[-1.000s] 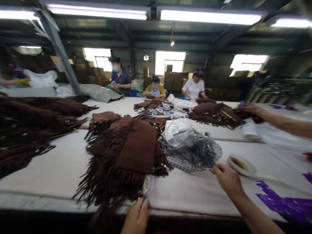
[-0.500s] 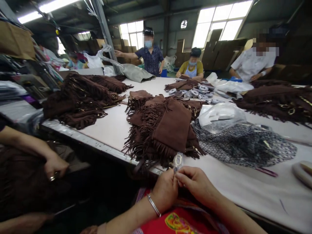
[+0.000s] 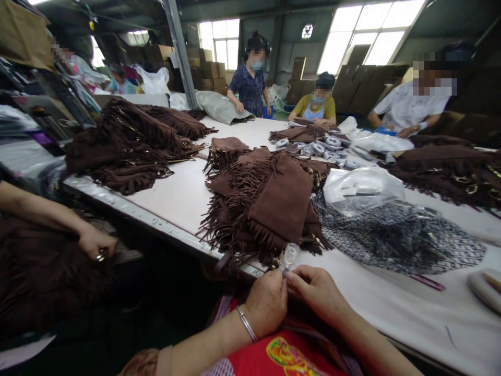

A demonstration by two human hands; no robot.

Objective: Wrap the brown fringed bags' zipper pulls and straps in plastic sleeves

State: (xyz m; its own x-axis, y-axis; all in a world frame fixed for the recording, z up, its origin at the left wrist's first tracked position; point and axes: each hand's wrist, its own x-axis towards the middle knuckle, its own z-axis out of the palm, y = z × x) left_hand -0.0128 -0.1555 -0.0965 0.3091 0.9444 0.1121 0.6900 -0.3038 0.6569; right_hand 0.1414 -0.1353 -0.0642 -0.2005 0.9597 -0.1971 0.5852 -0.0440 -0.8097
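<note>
At the table's near edge, my left hand (image 3: 269, 300) is closed, gripping the base of a plastic-wrapped gold ring (image 3: 290, 255). The ring is oval and sticks up above my fingers in its clear wrap. My right hand (image 3: 316, 290) pinches the gathered plastic just below it, thumb against fingertips; the exact grip is partly hidden. A small gold fitting (image 3: 276, 262) shows beside my left fingers. Right behind my hands lies a heap of brown fringed suede-like bags (image 3: 279, 201), the top one flat with its fringe hanging towards me.
More brown fringed bags are piled at left (image 3: 129, 141) and right (image 3: 442, 162). A clear plastic bag (image 3: 362, 188) rests on black-and-white patterned fabric (image 3: 395, 235). A roll of tape (image 3: 487, 287) lies far right. A neighbour's hand (image 3: 97, 245) holds gold hardware at left; several co-workers sit or stand across the table.
My view has shifted slightly. Both hands stay together at the wrapped ring. The standing co-worker's outstretched arm has come down to the grey bag, and the neighbour's lower hand has left view.
</note>
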